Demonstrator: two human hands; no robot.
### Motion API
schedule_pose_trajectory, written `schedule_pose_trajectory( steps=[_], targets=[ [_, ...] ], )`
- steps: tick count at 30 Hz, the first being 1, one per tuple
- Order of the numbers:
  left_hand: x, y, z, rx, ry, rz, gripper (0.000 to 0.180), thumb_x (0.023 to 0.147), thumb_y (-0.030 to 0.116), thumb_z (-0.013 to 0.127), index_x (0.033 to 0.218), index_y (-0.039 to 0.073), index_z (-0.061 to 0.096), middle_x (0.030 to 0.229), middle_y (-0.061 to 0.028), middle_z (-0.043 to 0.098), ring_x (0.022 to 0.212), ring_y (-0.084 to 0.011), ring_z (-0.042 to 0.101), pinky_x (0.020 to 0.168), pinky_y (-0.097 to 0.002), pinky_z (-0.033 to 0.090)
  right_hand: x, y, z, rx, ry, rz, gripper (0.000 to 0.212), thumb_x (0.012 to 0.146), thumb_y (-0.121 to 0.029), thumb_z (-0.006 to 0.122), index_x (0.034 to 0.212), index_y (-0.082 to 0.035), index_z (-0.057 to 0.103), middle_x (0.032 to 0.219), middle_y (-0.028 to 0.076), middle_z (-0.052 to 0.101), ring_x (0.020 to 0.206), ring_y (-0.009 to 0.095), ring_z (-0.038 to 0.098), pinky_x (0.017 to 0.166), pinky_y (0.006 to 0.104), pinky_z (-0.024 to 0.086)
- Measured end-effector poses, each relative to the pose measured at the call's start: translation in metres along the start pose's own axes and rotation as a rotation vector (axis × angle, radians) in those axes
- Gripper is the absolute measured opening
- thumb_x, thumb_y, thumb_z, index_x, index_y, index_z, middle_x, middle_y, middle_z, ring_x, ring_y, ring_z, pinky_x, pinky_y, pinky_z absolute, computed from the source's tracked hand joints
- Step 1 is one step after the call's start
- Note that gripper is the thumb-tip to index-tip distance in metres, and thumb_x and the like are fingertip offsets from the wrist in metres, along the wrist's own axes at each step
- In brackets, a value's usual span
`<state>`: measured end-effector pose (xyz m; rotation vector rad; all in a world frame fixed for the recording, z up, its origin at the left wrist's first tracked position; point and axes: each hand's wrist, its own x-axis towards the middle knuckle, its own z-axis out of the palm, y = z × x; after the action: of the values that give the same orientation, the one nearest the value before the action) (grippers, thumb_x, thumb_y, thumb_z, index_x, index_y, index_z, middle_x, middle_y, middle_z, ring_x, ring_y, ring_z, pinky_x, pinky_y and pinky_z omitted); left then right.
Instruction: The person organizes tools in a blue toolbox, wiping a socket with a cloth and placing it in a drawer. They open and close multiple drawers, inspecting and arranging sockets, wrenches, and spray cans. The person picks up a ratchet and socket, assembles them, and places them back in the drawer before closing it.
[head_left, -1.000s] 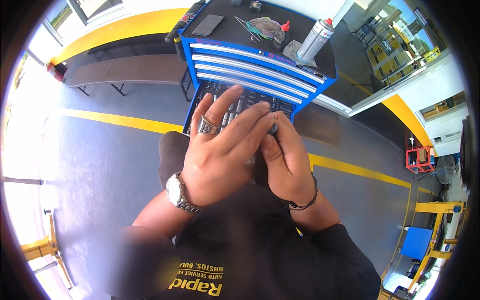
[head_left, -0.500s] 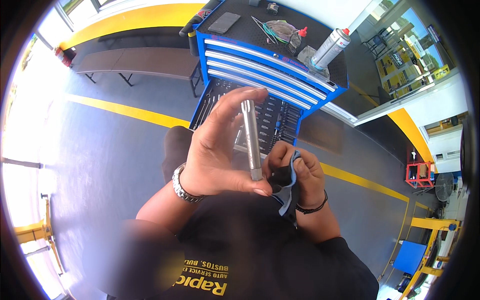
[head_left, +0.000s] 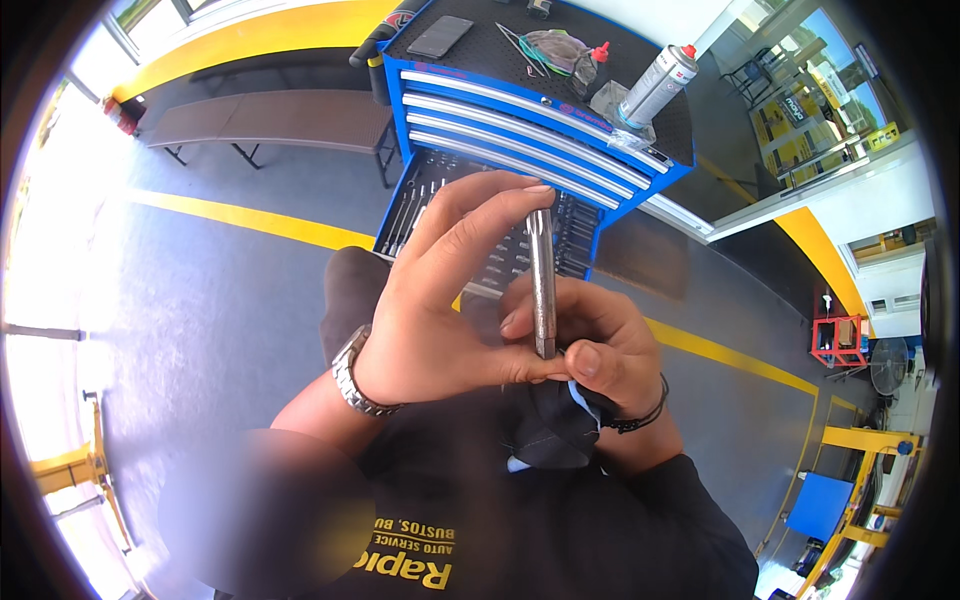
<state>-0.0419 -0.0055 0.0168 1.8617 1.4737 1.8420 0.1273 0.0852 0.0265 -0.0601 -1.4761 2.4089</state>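
Left hand: your left hand (head_left: 425, 300) spans the bit (head_left: 542, 285) end to end, fingertips at its top and thumb under its foot, the palm well clear of the shank.
Right hand: your right hand (head_left: 615, 340) is curled narrow, holding the cloth (head_left: 560, 430); its thumb sits just beside the bit's foot and its fingers pass behind the shank. Whether they touch the metal, you cannot tell from here.
Bit: nearly upright between your left thumb and fingertips, in front of your right fingers.
Bit's handling: rigid and probably dense for its size, hardly fragile; the smooth shank could turn or slip if oily.
Bit's hold: an end-to-end pinch leaves the shank bare but looks easy to upset; for a firmer grip, wrap the middle of the shank.
Cloth: hanging below your right thumb, dark with blue edges; soft and limp, likely best bunched well into the fingers.
Drawer: the drawer (head_left: 397, 204) lies beyond your left hand, pulled out, with tools in rows.
Cabinet: the cabinet (head_left: 480, 65) stands farther beyond both hands, bearing a can (head_left: 658, 85) and a phone (head_left: 440, 37).
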Motion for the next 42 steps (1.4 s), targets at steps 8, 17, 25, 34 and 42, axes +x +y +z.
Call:
schedule_pose_trajectory(
  steps=[8, 17, 25, 34, 42],
  targets=[
    [-0.001, 0.012, -0.008, -0.147, -0.049, -0.140, 0.089, 0.061, 0.020, 0.092, 0.137, 0.003, 0.050, 0.120, -0.0146, 0.063, 0.114, -0.0289, 0.061, 0.097, -0.0391, 0.048, 0.000, -0.006, 0.004, 0.111, 0.099, 0.150, 0.028, 0.097, -0.020, 0.062, 0.110, 0.004, 0.065, 0.098, 0.005, 0.065, 0.092, 0.010, 0.059, 0.081, 0.0235, 0.047],
    [-0.016, 0.009, 0.013, -0.857, 0.213, -0.350, 0.056, 0.087, 0.007, 0.072, 0.137, 0.001, 0.048, 0.108, -0.0200, 0.067, 0.112, -0.0300, 0.063, 0.101, -0.0418, 0.048, -0.007, -0.007, 0.010, -0.114, 0.241, -0.004, 0.027, 0.094, -0.009, 0.064, 0.118, 0.006, 0.062, 0.096, 0.007, 0.067, 0.086, 0.008, 0.061, 0.077, 0.0217, 0.048],
    [-0.027, 0.012, 0.024, -1.051, 0.296, -0.398, 0.029, 0.092, 0.007, 0.065, 0.120, 0.000, 0.060, 0.109, -0.0200, 0.068, 0.106, -0.0293, 0.065, 0.097, -0.0412, 0.050, 0.001, -0.009, 0.015, -0.566, 0.360, -0.510, 0.024, 0.092, 0.004, 0.062, 0.115, 0.007, 0.060, 0.097, 0.011, 0.068, 0.085, 0.010, 0.064, 0.077, 0.0232, 0.051],
    [-0.032, 0.006, 0.019, -1.042, 0.304, -0.397, 0.024, 0.092, 0.003, 0.067, 0.115, -0.004, 0.062, 0.104, -0.0152, 0.070, 0.096, -0.0209, 0.069, 0.089, -0.0349, 0.054, -0.001, -0.018, 0.007, -0.609, 0.357, -0.516, 0.021, 0.090, 0.002, 0.065, 0.110, 0.007, 0.060, 0.093, 0.011, 0.068, 0.084, 0.011, 0.064, 0.073, 0.0222, 0.051],
    [-0.034, 0.009, 0.022, -0.896, 0.316, -0.291, 0.026, 0.092, -0.001, 0.063, 0.117, -0.005, 0.060, 0.104, -0.0158, 0.070, 0.096, -0.0202, 0.069, 0.088, -0.0335, 0.054, -0.001, -0.022, 0.003, -0.720, 0.407, -0.607, 0.016, 0.090, 0.001, 0.064, 0.104, 0.007, 0.062, 0.086, 0.011, 0.069, 0.074, 0.012, 0.064, 0.068, 0.0235, 0.049]
  ],
)
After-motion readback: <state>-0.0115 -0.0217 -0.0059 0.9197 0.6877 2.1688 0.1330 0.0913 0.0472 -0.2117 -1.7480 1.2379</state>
